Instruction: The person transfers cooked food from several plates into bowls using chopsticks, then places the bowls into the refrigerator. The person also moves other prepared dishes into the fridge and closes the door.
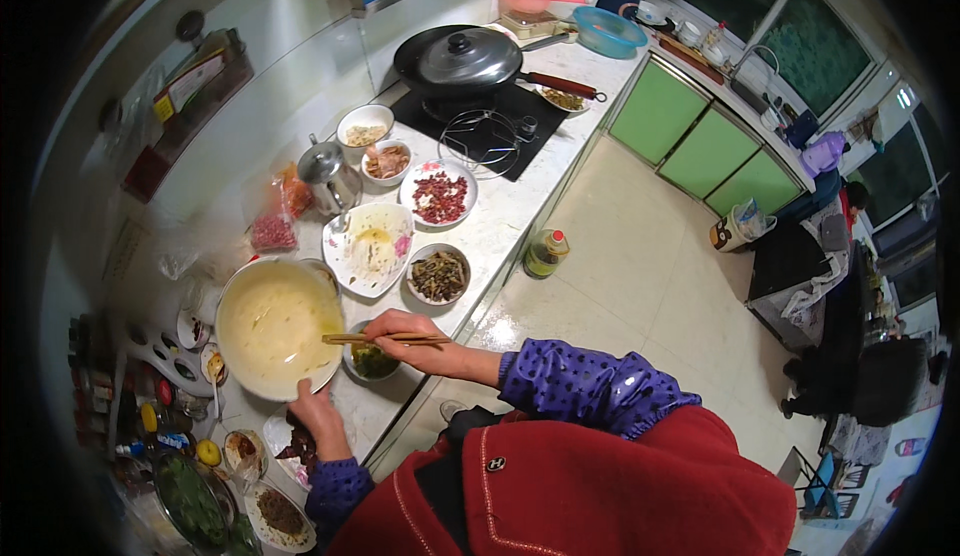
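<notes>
My left hand grips the near rim of a large cream-coloured bowl. The bowl is tilted so its inside faces me, and a yellowish liquid film with small bits coats it. In my right hand is a pair of wooden chopsticks, their tips over the bowl's right edge. Beneath the chopsticks stands a small bowl of greens, partly hidden by my right hand. Beyond the large bowl lies a white dish with oily residue. A bowl of dark chopped food is close by on the right.
A lidded wok with a protruding handle stands at the cooktop. A plate of red chilli pieces and a metal pot are farther up the counter. Left are jars and dishes. An oil bottle stands on the floor. A person is far right.
</notes>
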The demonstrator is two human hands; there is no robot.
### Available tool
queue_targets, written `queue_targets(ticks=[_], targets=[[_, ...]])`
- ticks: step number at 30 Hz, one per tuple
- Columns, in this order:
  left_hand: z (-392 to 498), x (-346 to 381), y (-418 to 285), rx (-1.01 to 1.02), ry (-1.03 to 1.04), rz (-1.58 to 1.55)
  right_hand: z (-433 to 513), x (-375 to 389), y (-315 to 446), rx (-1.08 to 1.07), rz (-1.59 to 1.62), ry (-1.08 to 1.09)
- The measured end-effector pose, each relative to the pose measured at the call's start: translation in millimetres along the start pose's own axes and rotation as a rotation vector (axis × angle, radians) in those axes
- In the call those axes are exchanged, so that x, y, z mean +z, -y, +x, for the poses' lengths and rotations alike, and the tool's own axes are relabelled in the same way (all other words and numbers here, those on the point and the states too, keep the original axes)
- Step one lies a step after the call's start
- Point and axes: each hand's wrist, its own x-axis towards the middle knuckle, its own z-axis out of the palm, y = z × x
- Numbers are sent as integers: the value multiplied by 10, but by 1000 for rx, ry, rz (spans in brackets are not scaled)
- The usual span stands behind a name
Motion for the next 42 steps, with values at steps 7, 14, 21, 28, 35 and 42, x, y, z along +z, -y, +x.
queue_targets(ticks=[7,14,21,28,35,42], targets=[[-239,-60,-270,-191,-65,-184,-62,-732,402,380,848,-244],[-1463,1281,511,-592,404,-176,-1191,-2754,1146,141,1213,-566],[-2275,2872,1591,-896,711,29,-2410,-3697,2534,-343,1041,-283],[-2660,4223,2473,-1029,923,135,-3064,-3873,3034,-367,910,-339],[-2506,5826,3568,-964,757,41,-3414,-4730,2756,-520,893,-918],[-1884,7566,4733,-896,562,-87,-3512,-5712,2395,-511,941,-1274]])
